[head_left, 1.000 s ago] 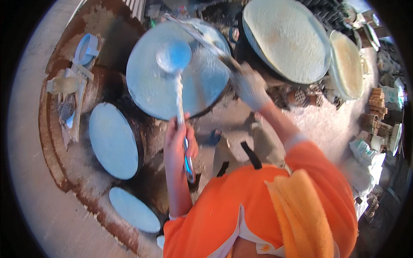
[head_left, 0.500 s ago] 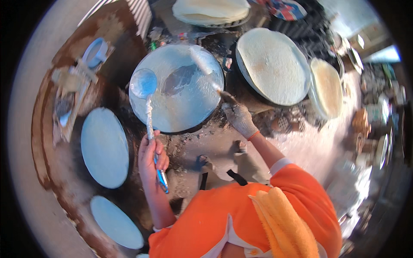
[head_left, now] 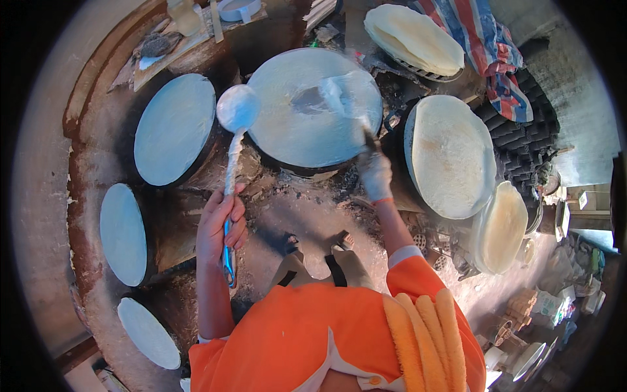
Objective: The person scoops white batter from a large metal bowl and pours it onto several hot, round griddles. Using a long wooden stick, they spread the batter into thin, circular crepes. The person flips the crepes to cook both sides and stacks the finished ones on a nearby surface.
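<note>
My left hand (head_left: 222, 221) is closed round the blue-ended handle of a ladle (head_left: 237, 108), whose bowl and upper handle are coated white with batter. That bowl hangs at the left edge of a large round griddle (head_left: 284, 140). White batter covers most of the griddle, with a dark patch (head_left: 308, 101) in the middle. My gloved right hand (head_left: 375, 173) grips the dark handle of a scraper (head_left: 370, 138) by the griddle's right side. Its white head is blurred over the batter, so its exact shape is unclear.
More griddles with pale rounds stand to the left (head_left: 175, 129), lower left (head_left: 124, 235) and right (head_left: 450, 157). Stacks of flatbreads lie at the back (head_left: 415, 39) and right (head_left: 499, 228). A striped sheet (head_left: 506, 85) drapes over dark stacked cylinders (head_left: 526, 130). A white mug (head_left: 239, 9) sits at back left.
The whole view has turned, bringing more of the left griddles into sight. The ladle's bowl has shifted from over the griddle to its left edge. My right hand has moved the scraper over the batter.
</note>
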`<state>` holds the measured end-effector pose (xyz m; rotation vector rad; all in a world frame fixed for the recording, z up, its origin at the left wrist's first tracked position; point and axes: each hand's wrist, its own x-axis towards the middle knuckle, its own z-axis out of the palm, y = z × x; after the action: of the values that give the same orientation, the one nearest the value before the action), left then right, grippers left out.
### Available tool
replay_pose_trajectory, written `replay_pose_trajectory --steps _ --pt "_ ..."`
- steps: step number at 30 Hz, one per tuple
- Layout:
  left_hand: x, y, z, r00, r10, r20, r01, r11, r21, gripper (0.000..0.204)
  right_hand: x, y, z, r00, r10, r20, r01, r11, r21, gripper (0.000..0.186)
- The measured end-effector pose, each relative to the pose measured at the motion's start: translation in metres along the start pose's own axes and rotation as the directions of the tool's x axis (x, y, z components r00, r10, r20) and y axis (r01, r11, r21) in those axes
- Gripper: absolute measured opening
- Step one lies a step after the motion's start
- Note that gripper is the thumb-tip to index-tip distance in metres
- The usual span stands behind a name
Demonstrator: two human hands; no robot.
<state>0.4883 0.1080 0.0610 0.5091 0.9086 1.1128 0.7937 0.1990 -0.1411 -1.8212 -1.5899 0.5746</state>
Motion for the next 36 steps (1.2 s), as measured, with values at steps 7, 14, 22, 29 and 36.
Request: replay_pose_trajectory --steps 7,14,22,29,36 --pt "0.009 0.006 -0.019 0.998 -0.041 0.041 0.041 0.999 -0.002 0.024 -0.010 -0.071 0.012 0.982 0.089 0.169 -0.002 0.889 -0.459 0.037" --pt "-0.003 0.008 -0.056 0.998 -0.042 0.046 0.043 0.999 -0.026 0.024 -0.084 -0.070 0.021 0.961 0.272 -0.041 -0.272 0.962 0.016 0.025" --pt "-0.009 0.015 -0.052 0.997 -0.037 0.064 0.036 0.999 0.014 0.022 -0.022 -0.070 0.021 0.993 0.050 -0.106 -0.057 0.996 -0.072 0.036" --pt "-0.001 0.003 -0.046 0.997 -0.063 0.047 0.063 0.998 0.006 0.020 -0.035 -0.071 0.038 0.975 0.083 0.207 0.001 0.926 -0.379 0.035" --pt "0.017 -0.012 -0.028 0.994 -0.107 0.003 0.106 0.989 0.102 0.021 -0.021 -0.046 0.000 0.987 0.003 0.162 0.025 0.986 -0.167 0.037"
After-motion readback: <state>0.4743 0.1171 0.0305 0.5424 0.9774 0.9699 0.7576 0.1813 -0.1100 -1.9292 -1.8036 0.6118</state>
